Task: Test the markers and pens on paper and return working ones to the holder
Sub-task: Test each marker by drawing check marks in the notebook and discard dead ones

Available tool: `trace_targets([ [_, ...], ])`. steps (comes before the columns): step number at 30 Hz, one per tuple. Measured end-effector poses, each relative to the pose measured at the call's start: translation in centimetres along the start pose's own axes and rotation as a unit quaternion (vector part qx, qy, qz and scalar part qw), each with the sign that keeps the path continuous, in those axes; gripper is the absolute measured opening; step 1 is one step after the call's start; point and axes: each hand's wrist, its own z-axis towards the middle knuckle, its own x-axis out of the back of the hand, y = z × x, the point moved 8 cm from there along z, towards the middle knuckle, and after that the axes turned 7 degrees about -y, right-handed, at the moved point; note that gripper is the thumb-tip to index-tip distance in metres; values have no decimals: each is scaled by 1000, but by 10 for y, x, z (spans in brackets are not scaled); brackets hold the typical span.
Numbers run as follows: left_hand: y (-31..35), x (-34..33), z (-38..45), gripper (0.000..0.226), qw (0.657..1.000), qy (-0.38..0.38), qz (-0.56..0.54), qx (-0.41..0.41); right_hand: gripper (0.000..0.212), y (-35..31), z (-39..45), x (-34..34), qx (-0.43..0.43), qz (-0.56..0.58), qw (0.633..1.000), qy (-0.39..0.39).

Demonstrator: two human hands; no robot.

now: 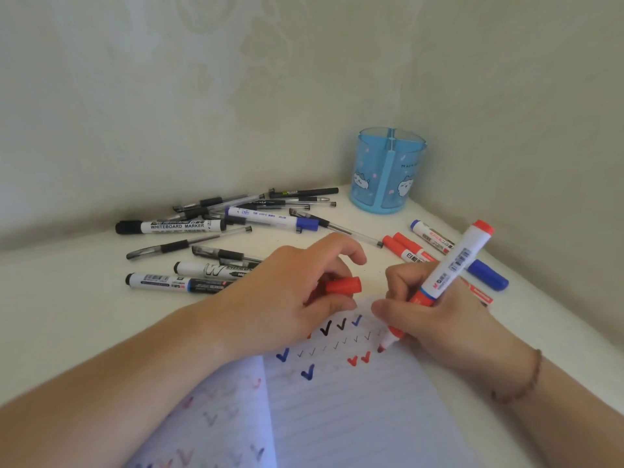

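Red marker [452, 275] uncapped, white barrel (tip on paper [354, 407])

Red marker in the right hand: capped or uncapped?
Uncapped. The red marker shows its bare tip at the paper, and the left hand holds the red cap apart from it.

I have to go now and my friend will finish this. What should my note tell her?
Right hand holds the uncapped red marker, tip on the paper beside two red ticks.
Left hand grips its red cap.
Holder: stands at the back corner; no pens show in it.
Done: black, blue and red ticks on the paper.
Left: cap this marker, test any untried ones, put working ones in the holder. The pile of pens and the markers at right lie on the table.
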Motion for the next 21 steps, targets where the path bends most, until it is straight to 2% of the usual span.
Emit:
trace_targets([
  [9,-9,6,0,26,999,41,8,32,37,0,1,-1,10,-68,998,-2],
  [12,-9,6,0,26,999,41,6,33,40,0,2,-3,2,-78,997,-15],
  [21,-7,6,0,20,999,40,6,17,44,1,2,1,-3,-13,1000,10],
])
